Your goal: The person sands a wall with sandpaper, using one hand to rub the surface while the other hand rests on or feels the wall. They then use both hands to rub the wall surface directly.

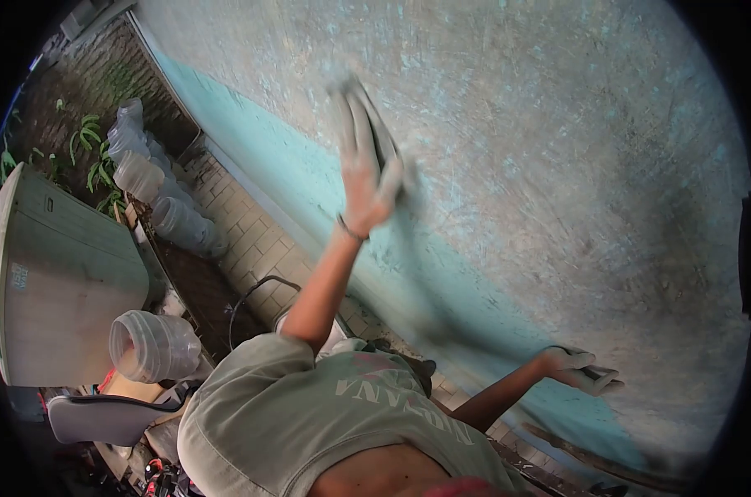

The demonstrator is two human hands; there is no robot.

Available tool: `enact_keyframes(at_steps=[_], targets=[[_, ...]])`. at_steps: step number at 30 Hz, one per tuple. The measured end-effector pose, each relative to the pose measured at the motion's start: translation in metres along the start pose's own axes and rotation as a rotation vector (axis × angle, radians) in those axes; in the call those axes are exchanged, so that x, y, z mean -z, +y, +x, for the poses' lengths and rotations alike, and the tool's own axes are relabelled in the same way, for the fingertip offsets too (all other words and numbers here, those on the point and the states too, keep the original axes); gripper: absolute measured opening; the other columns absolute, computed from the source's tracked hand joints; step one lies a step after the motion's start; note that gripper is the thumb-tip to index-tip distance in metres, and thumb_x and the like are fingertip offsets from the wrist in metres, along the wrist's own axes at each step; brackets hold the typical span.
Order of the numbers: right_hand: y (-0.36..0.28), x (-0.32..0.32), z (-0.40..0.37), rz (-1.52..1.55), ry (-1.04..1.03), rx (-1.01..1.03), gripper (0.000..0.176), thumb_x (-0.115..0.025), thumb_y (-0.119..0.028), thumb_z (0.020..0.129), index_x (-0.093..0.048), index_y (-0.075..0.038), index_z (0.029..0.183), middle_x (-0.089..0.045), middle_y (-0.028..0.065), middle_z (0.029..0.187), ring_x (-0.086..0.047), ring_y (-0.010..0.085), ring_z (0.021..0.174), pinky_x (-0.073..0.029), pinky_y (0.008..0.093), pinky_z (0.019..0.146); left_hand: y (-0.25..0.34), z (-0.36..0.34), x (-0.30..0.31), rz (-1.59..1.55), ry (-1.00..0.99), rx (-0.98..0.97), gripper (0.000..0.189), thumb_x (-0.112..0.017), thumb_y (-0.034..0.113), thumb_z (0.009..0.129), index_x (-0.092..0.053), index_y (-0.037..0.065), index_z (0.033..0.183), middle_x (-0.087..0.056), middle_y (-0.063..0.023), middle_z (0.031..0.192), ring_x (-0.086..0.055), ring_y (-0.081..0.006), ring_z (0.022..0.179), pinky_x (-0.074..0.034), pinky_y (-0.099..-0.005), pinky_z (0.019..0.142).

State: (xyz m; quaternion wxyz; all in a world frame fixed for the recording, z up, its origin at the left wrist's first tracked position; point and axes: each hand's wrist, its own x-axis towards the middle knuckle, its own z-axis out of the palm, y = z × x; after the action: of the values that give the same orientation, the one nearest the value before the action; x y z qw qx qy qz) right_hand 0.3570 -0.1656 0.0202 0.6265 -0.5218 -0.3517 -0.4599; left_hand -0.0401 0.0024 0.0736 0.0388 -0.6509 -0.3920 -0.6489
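Note:
My left hand [363, 161] reaches up against a worn grey and turquoise wall [541, 166], its dusty fingers stretched and close together. A flat dark grey pad [382, 137] seems to lie under them, with its edge showing beside the thumb; blur hides its exact kind. A dark band circles that wrist. Lower down at the right, my right hand [578, 370] is beside the wall with its fingers extended and coated in grey. I make out no distinct object in it.
Stacked clear plastic tubs [189, 228] stand along the paved strip [247, 224] at the left. Nearer are a large pale bin [77, 282], another clear tub [156, 344] and a grey chair back [114, 418]. Plants [94, 157] grow by a rough wall.

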Motion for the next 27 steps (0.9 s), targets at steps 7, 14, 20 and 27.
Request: enact_keyframes(at_steps=[7,14,20,27], targets=[[0.007,0.002,-0.003,0.052,0.019,0.004,0.057,-0.051,-0.037,0.106,-0.038,0.004,0.145,-0.015,0.0324,0.161,-0.015,0.0447,0.155,-0.024,0.0583,0.124,0.001,-0.044,-0.012,-0.012,-0.010,0.018,0.091,-0.052,0.046,0.098,-0.017,-0.009,0.160,-0.008,-0.0322,0.169,-0.008,-0.0458,0.158,-0.012,-0.0549,0.126],[0.000,-0.003,0.000,0.073,0.042,-0.015,0.059,-0.052,-0.038,0.106,-0.038,0.005,0.145,-0.017,0.0326,0.160,-0.017,0.0447,0.155,-0.023,0.0594,0.124,-0.003,-0.011,-0.012,-0.007,0.060,-0.001,0.094,-0.056,0.048,0.097,-0.017,-0.009,0.161,-0.007,-0.0329,0.168,-0.008,-0.0474,0.157,-0.012,-0.0554,0.126],[0.002,-0.003,-0.001,0.050,0.039,-0.006,0.060,-0.052,-0.040,0.106,-0.038,0.004,0.145,-0.018,0.0312,0.160,-0.018,0.0434,0.154,-0.028,0.0577,0.122,0.010,-0.098,-0.026,-0.010,-0.094,-0.012,0.096,-0.058,0.050,0.095,-0.019,-0.009,0.160,-0.008,-0.0369,0.166,-0.010,-0.0524,0.155,-0.010,-0.0624,0.123],[0.004,-0.002,-0.002,0.027,0.025,-0.003,0.061,-0.050,-0.041,0.107,-0.037,0.004,0.145,-0.018,0.0305,0.160,-0.018,0.0437,0.154,-0.027,0.0588,0.122,-0.004,-0.002,0.011,-0.032,-0.080,-0.126,0.097,-0.048,0.062,0.096,-0.025,-0.007,0.160,-0.014,-0.0330,0.167,-0.015,-0.0467,0.156,-0.006,-0.0642,0.123]])
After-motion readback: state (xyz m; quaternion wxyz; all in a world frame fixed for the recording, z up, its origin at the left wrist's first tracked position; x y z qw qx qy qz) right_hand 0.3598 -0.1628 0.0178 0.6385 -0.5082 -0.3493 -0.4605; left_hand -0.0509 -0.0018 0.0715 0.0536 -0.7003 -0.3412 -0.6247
